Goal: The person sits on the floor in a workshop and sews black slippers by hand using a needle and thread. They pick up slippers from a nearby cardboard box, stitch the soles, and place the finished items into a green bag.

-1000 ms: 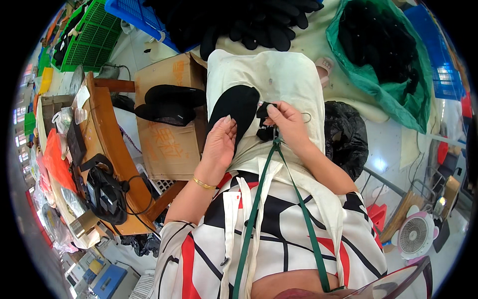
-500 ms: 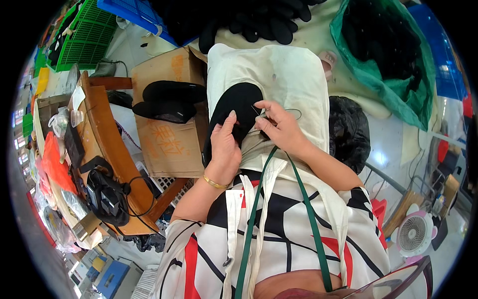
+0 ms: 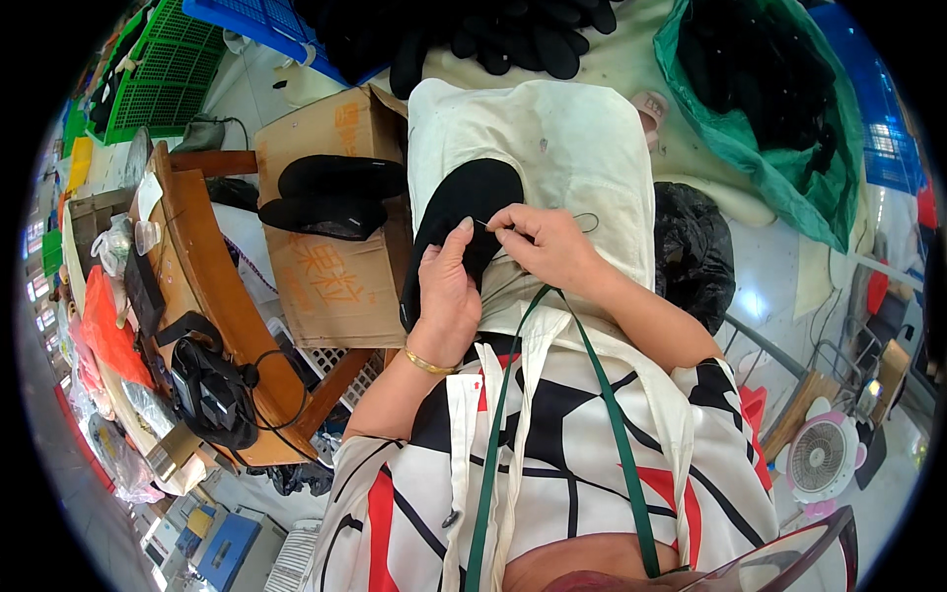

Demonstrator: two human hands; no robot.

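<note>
A black, sole-shaped cloth piece [image 3: 483, 185] lies on the white cloth [image 3: 582, 128] over my lap. My left hand [image 3: 449, 291] is closed on its edge, thumb on top and the fingers hidden behind it. Above the piece, my right hand [image 3: 547, 247] pinches a thin needle [image 3: 481, 223] between thumb and fingertips, its point end close to the left thumb. Whether the tip has entered the cloth is too small to tell. A dark loop of thread [image 3: 592, 222] curves out to the right of that hand.
Two similar black pieces [image 3: 326, 217] rest on a cardboard box [image 3: 316, 286] at the left. Beyond it stands a wooden bench [image 3: 222, 326]. More black pieces [image 3: 557, 49] lie heaped at the far side. A green sack [image 3: 730, 148] and a black plastic bag [image 3: 695, 257] are at the right.
My right hand has shifted a little to the left with the needle, nearer the left thumb. The left hand keeps its hold on the black piece.
</note>
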